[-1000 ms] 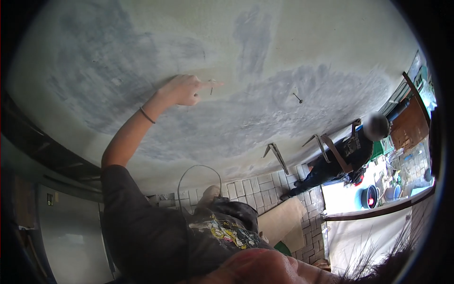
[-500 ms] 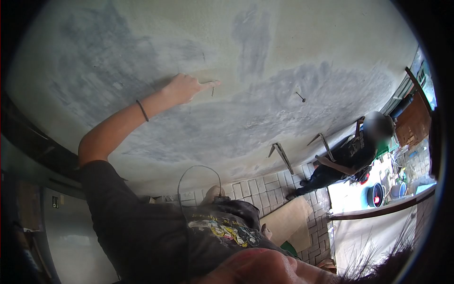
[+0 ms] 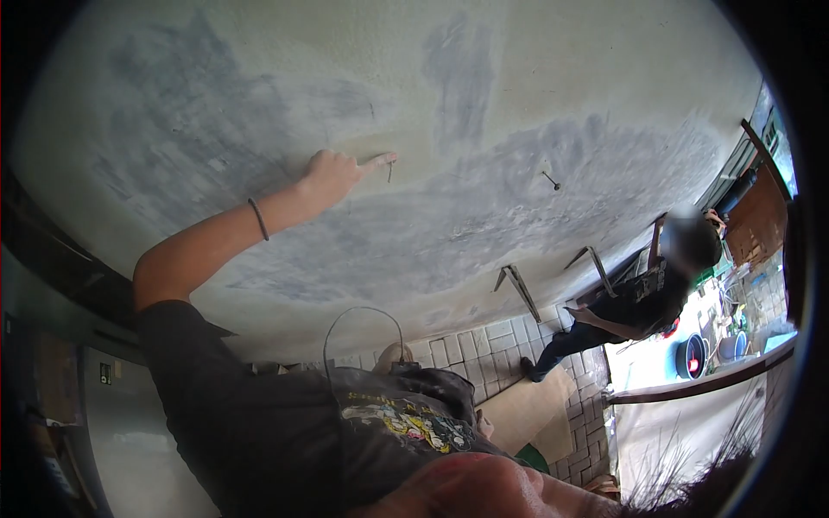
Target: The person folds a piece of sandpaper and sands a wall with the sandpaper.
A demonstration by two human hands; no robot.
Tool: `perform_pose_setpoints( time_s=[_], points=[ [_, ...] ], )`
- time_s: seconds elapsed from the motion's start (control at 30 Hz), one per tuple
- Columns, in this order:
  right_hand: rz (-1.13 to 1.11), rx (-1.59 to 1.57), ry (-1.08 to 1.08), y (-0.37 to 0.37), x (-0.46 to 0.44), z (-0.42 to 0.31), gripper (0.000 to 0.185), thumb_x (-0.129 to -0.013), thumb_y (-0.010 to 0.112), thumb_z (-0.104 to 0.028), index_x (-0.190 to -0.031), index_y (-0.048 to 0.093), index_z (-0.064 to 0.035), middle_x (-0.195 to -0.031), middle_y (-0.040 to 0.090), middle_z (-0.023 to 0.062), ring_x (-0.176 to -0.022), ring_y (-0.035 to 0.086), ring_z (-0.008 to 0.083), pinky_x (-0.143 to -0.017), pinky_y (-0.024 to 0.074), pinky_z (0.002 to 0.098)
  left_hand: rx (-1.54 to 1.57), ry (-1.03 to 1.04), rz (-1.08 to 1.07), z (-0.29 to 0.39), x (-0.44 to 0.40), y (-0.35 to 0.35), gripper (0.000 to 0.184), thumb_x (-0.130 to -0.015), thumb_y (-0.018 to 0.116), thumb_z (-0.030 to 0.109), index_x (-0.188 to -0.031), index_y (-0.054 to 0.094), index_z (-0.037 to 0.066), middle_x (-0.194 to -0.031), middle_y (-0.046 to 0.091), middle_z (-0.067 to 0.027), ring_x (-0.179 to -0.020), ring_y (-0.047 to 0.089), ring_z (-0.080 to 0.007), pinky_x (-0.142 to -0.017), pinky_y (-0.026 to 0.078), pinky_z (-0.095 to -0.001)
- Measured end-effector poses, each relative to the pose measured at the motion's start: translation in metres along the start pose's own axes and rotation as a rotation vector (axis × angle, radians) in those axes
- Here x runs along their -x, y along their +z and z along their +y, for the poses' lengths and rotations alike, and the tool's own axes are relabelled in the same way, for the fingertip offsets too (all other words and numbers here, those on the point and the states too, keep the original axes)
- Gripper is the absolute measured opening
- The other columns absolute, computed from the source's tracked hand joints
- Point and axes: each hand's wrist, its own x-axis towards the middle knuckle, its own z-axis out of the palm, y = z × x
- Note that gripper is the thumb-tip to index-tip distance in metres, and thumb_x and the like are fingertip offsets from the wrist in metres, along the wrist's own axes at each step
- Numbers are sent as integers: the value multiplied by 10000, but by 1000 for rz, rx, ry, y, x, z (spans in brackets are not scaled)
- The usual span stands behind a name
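Note:
My left hand (image 3: 332, 179) is raised against the wall (image 3: 553, 69), knuckles up. One finger stretches out to the right, while the other fingers look curled. Its tip is at a thin dark nail or mark (image 3: 389, 173) on the wall; whether it touches cannot be made out. Nothing is visibly held in this hand. A dark band (image 3: 259, 219) circles the wrist. Farther right, a longer nail or bolt (image 3: 551, 180) sticks out of the plaster. My right hand is not in view.
Two metal brackets (image 3: 518, 289) jut from the lower wall. Another person (image 3: 639, 298) in dark clothes stands at the right, close to the wall. A flat brown board (image 3: 527, 410) lies on the paving (image 3: 479, 354). A thin cable (image 3: 363, 309) loops in front of my shirt.
My left hand has shifted slightly left and down in the picture, its finger still by the dark mark. The other person has changed posture, with a raised hand now showing beside the head.

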Motion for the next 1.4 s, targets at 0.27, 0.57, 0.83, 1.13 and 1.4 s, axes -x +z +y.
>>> perform_pose_setpoints(
  time_s=[0.27,0.57,0.83,1.13,1.4],
  points=[
    [-11,18,71,-10,-31,32,470,-960,698,-405,-684,622,-33,-621,482,-47,-581,375,95,-518,294,339,120,-31,-133,11,19,-19,904,-794,677,138,-1595,265,227,-558,547,38,-460,506,-114,-430,408,-289],
    [-7,200,64,-12,-30,-16,526,-909,741,-463,-991,735,56,-806,658,29,-743,547,140,-680,465,347,710,288,567,0,17,38,136,-820,701,161,-943,731,113,-714,579,-41,-681,596,-186,-612,501,-327],
    [-78,89,-28,4,-69,-44,588,-917,716,-499,-1158,714,37,-971,723,72,-863,622,165,-764,483,343,1062,-86,410,22,20,44,350,-872,655,131,-1219,615,117,-576,550,-20,-483,566,-168,-508,474,-325],
    [-67,122,92,8,-56,-38,499,-966,682,-407,-1161,704,52,-996,729,54,-870,644,162,-770,488,324,1014,-79,124,17,20,19,728,-909,623,124,-1573,329,181,-492,500,-55,-423,486,-200,-496,466,-354],
    [-23,313,35,3,-36,-5,435,-952,677,-389,-1113,744,9,-982,745,101,-851,679,201,-754,524,348,1013,-115,198,21,19,22,617,-914,633,129,-1504,452,150,-523,545,-83,-458,556,-214,-518,480,-356]
  ],
)
